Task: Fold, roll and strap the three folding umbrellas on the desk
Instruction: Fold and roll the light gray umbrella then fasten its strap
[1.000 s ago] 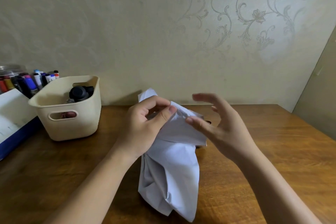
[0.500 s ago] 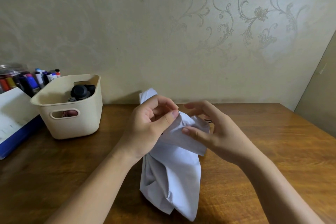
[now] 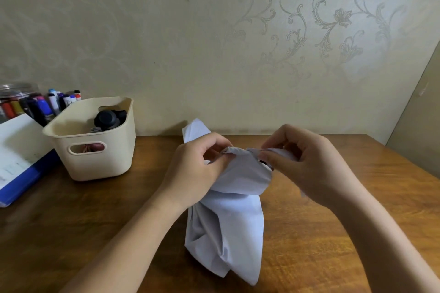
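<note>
Both hands, left hand (image 3: 197, 171) and right hand (image 3: 309, 164), are pinching the pale umbrella (image 3: 228, 219) above the tabletop (image 3: 333, 233), folding panels; rolling, strapping remain. Others possibly sitting in the basket (image 3: 95, 162).

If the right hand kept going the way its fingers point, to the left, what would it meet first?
The right hand would most likely meet the left hand, pinching the same umbrella fabric edge. Depth is unclear, so it might slide just past.

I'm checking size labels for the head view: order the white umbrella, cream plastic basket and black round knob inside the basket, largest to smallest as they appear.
1. White fabric umbrella; it is also nearest the camera.
2. Cream plastic basket.
3. Black round knob, clearly smallest.
</note>
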